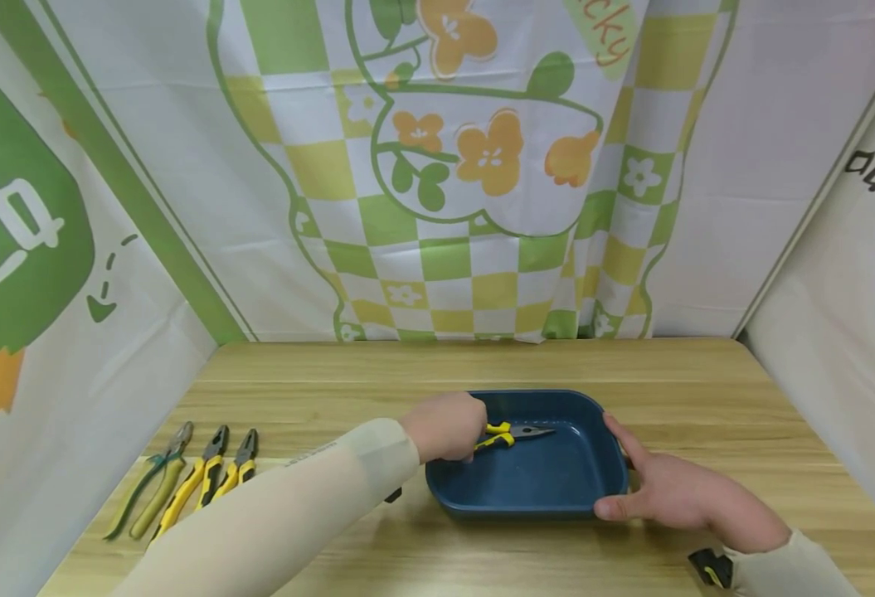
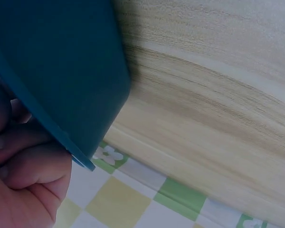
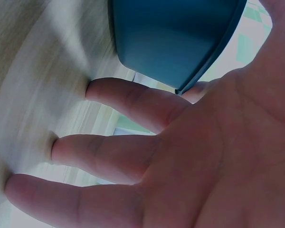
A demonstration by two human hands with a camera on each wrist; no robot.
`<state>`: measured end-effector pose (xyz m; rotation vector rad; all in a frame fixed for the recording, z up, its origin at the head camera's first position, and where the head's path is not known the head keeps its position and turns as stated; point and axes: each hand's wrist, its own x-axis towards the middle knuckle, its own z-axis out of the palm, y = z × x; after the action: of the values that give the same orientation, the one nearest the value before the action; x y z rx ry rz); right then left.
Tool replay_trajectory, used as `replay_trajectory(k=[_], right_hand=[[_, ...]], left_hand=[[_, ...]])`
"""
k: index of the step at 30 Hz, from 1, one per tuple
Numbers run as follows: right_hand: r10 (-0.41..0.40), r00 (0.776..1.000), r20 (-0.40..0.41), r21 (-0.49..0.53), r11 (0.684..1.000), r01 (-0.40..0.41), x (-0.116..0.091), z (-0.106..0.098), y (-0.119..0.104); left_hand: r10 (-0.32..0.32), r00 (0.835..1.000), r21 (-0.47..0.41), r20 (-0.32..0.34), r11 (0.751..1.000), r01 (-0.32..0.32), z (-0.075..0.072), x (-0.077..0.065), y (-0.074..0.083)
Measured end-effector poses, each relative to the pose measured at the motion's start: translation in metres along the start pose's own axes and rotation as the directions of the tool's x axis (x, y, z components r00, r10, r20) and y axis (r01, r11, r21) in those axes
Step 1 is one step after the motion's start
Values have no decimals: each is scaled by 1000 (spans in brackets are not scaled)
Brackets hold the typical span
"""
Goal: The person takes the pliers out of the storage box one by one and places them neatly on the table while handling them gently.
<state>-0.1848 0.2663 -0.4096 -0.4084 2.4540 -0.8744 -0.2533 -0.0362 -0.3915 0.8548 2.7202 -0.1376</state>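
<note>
In the head view, a dark blue rectangular dish (image 1: 527,507) stands on the wooden table. My left hand (image 1: 448,424) reaches over its left side, fingers curled round the yellow handles of long-nose pliers (image 1: 530,431). The metal jaws of these pliers point right, inside the dish. Most of the handles are hidden by the hand. At the dish's right end is my right hand (image 1: 676,489), thumb and index finger spread against the rim. Seen from the right wrist, the other fingers (image 3: 104,154) are nearly straight, their tips touching the table.
Several more pliers lie side by side at the table's left: one with green handles (image 1: 155,489), and two with yellow and black handles, the middle pliers (image 1: 196,479) and the right pliers (image 1: 241,466). My left sleeve (image 1: 288,506) partly covers them. Printed cloth (image 1: 474,274) hangs behind the table.
</note>
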Motion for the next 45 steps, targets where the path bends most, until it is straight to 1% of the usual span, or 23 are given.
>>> replay_trajectory(k=[5, 13, 17, 23, 27, 30, 32, 34, 36, 37, 39, 43, 45], right_hand=[[5, 1000, 3, 7, 1000, -5, 0, 0, 1], [7, 1000, 1, 11, 1000, -7, 0, 0, 1], [5, 1000, 1, 16, 1000, -5, 0, 0, 0], [-3, 1000, -7, -1, 1000, 3, -1, 1, -1], [-7, 1000, -8, -6, 1000, 7, -1, 1, -1], [-10, 1000, -10, -9, 1000, 10, -1, 1, -1], [-12, 1000, -13, -12, 1000, 12, -2, 1, -2], [-16, 1000, -18, -17, 1000, 15, -2, 1, -2], [-17, 1000, -20, -21, 1000, 17, -2, 1, -3], [-18, 1000, -21, -23, 1000, 18, -2, 1, -3], [-13, 1000, -19, -20, 1000, 12, -2, 1, -3], [-3, 1000, -14, -12, 1000, 3, -2, 1, -3], [0, 1000, -14, -10, 1000, 0, -2, 1, -3]], left_hand=[[-21, 1000, 57, -1, 998, 21, -2, -1, 5], [-42, 999, 65, -27, 997, 44, 6, 1, 12], [-44, 999, 72, -26, 996, 46, 5, 2, 12], [-48, 999, 40, -1, 998, 48, -1, -1, 11], [-75, 997, 1, 26, 997, 75, -3, -3, 12], [-101, 994, -32, 37, 994, 102, -4, -4, 13], [-105, 994, -49, 36, 993, 107, -4, -5, 14], [-92, 996, -51, 15, 994, 93, -5, -5, 13], [-69, 997, -37, -21, 997, 68, -7, -5, 12], [-53, 998, -20, -46, 998, 52, -8, -5, 12], [-24, 995, 42, -99, 999, 28, -12, -5, 11], [-8, 987, 152, -162, 988, 33, -18, -5, 10], [-17, 986, 173, -163, 984, 46, -20, -4, 10]])
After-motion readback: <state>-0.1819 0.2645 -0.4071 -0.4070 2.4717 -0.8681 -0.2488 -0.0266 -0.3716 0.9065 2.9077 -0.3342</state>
